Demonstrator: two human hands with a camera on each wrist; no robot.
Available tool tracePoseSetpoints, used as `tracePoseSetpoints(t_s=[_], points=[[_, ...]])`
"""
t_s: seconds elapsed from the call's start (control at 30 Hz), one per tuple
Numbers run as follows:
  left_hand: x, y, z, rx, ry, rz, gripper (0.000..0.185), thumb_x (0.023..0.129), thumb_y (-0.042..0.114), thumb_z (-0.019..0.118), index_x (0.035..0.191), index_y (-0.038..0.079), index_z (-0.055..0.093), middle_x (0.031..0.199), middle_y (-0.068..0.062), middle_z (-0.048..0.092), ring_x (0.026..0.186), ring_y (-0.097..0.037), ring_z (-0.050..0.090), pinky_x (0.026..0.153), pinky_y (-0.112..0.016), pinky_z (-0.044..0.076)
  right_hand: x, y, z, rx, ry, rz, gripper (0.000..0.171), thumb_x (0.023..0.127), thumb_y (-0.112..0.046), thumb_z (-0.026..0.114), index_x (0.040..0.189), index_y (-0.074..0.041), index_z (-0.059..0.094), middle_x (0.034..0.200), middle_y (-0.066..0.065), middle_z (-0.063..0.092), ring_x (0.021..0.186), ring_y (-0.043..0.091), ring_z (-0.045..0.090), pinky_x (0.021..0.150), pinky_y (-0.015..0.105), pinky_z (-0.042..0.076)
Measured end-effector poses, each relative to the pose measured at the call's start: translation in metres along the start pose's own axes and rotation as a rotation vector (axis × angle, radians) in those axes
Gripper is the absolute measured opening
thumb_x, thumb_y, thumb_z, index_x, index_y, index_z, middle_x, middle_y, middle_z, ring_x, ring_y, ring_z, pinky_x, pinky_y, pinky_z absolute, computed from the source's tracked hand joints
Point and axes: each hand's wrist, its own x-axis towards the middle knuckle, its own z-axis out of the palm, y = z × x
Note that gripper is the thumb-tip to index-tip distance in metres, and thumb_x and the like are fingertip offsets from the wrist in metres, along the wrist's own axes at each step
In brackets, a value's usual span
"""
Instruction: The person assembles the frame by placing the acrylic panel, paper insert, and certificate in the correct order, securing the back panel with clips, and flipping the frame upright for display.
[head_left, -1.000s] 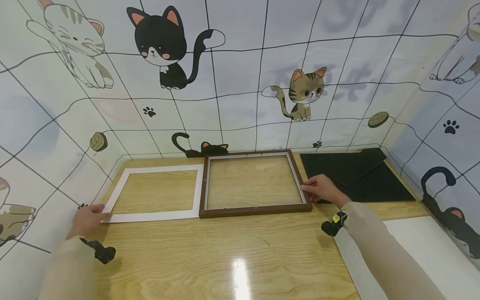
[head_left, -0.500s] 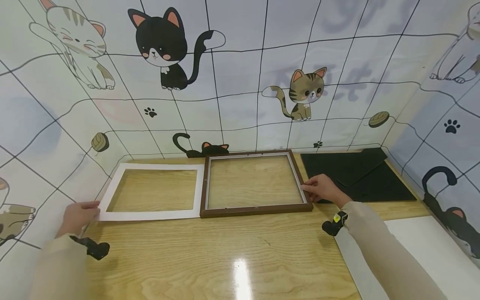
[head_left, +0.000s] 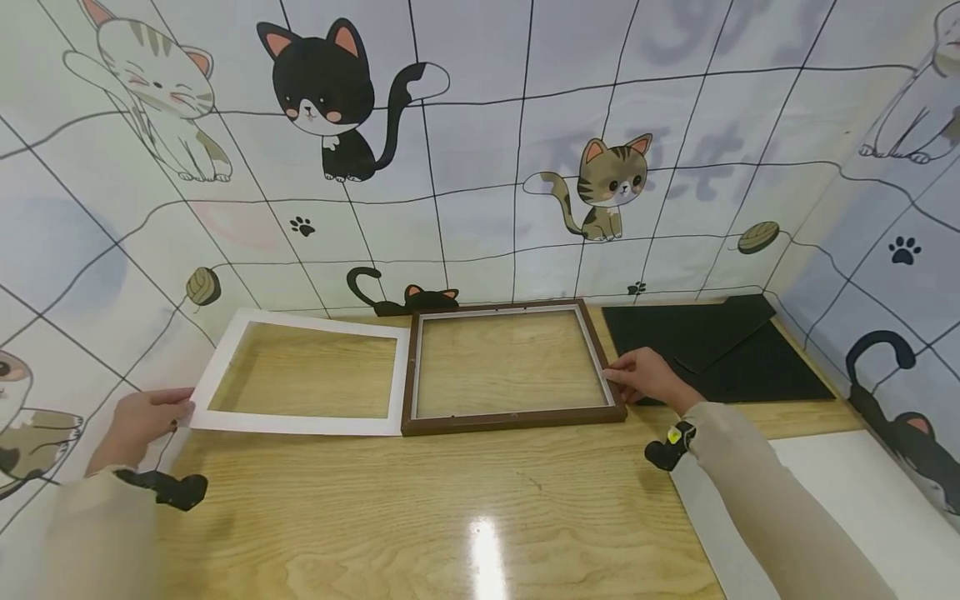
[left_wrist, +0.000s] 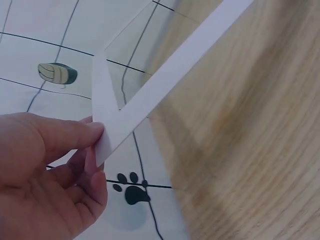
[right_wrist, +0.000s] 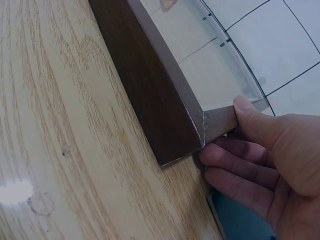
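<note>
The left hand [head_left: 138,421] is pinching the near-left corner of the white mat board [head_left: 300,423], lifting it off the desk [head_left: 465,508]. The right hand [head_left: 648,377] is gripping the brown frame [head_left: 513,419] at its near-right corner. The thin mat is at risk of creasing under a 1-corner lift.

My head camera looks forward and down over the table [head_left: 480,500]. Each wrist camera sits close: left on the white mat [left_wrist: 150,97], right on the brown frame [right_wrist: 150,85].

Two arms in long, loose beige sleeves reaching to the wrists. Bare hands — left hand [head_left: 142,421], right hand [head_left: 648,377] — without rings or gloves. A small black camera is strapped at each wrist — the right one bears a yellow mark.
</note>
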Motion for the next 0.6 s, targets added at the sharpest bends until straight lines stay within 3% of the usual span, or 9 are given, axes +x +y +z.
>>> tracePoseSetpoints(t_s=[0.1, 0.17, 0.27, 0.33, 0.4, 0.5, 0.6], points=[[-0.029, 0.033, -0.008, -0.020, -0.029, 0.029, 0.065, 0.091, 0.035, 0.055, 0.135, -0.008, 0.034, 0.127, -0.034, 0.041, 0.097, -0.032, 0.055, 0.070, -0.037, 0.052, 0.000, 0.002, 0.001, -0.004, 0.003, 0.004, 0.035, 0.089, -0.016, 0.061, 0.109, 0.013, 0.059, 0.076, 0.011, 0.066, 0.060, 0.019, 0.063, 0.056, 0.034, 0.054], [-0.046, 0.053, -0.012, -0.016, -0.061, 0.049, 0.064, 0.092, 0.030, 0.054, 0.135, -0.011, 0.031, 0.127, -0.037, 0.038, 0.097, -0.034, 0.055, 0.077, -0.046, 0.050, 0.000, 0.002, 0.000, -0.011, 0.002, -0.002, 0.036, 0.090, -0.016, 0.060, 0.109, 0.013, 0.058, 0.077, 0.011, 0.066, 0.060, 0.020, 0.063, 0.057, 0.034, 0.054], [-0.058, 0.069, -0.015, -0.005, -0.053, 0.094, 0.061, 0.093, 0.027, 0.050, 0.133, -0.015, 0.031, 0.126, -0.040, 0.037, 0.090, -0.028, 0.058, 0.076, -0.044, 0.051, -0.001, 0.002, -0.001, -0.013, 0.011, -0.002, 0.035, 0.090, -0.016, 0.060, 0.109, 0.013, 0.059, 0.077, 0.011, 0.066, 0.061, 0.020, 0.063, 0.057, 0.034, 0.054], [-0.056, 0.071, -0.017, -0.020, -0.040, 0.085, 0.060, 0.093, 0.025, 0.051, 0.132, -0.016, 0.033, 0.125, -0.040, 0.037, 0.088, -0.027, 0.059, 0.076, -0.044, 0.051, -0.002, 0.002, -0.001, -0.016, 0.011, -0.012, 0.035, 0.090, -0.017, 0.059, 0.109, 0.013, 0.059, 0.077, 0.011, 0.066, 0.061, 0.020, 0.063, 0.057, 0.034, 0.054], [-0.048, 0.066, -0.017, -0.048, 0.001, 0.074, 0.059, 0.092, 0.026, 0.054, 0.130, -0.015, 0.037, 0.125, -0.039, 0.039, 0.085, -0.025, 0.059, 0.068, -0.037, 0.054, -0.002, 0.002, -0.001, -0.016, 0.011, -0.015, 0.035, 0.090, -0.017, 0.059, 0.108, 0.013, 0.059, 0.077, 0.010, 0.066, 0.061, 0.020, 0.063, 0.057, 0.034, 0.054], [-0.028, 0.049, -0.018, -0.073, 0.034, 0.052, 0.063, 0.090, 0.033, 0.056, 0.132, -0.011, 0.039, 0.126, -0.037, 0.038, 0.088, -0.029, 0.058, 0.056, -0.028, 0.052, -0.001, 0.004, 0.000, -0.015, 0.010, -0.011, 0.035, 0.090, -0.017, 0.059, 0.108, 0.013, 0.059, 0.077, 0.010, 0.066, 0.061, 0.019, 0.063, 0.058, 0.034, 0.054], [-0.010, 0.033, -0.018, -0.059, 0.082, 0.042, 0.065, 0.090, 0.041, 0.054, 0.133, -0.005, 0.041, 0.127, -0.032, 0.040, 0.090, -0.029, 0.057, 0.054, -0.023, 0.049, 0.000, 0.005, 0.000, -0.012, 0.013, -0.004, 0.035, 0.090, -0.017, 0.060, 0.109, 0.012, 0.059, 0.076, 0.009, 0.066, 0.061, 0.019, 0.062, 0.058, 0.034, 0.054]])
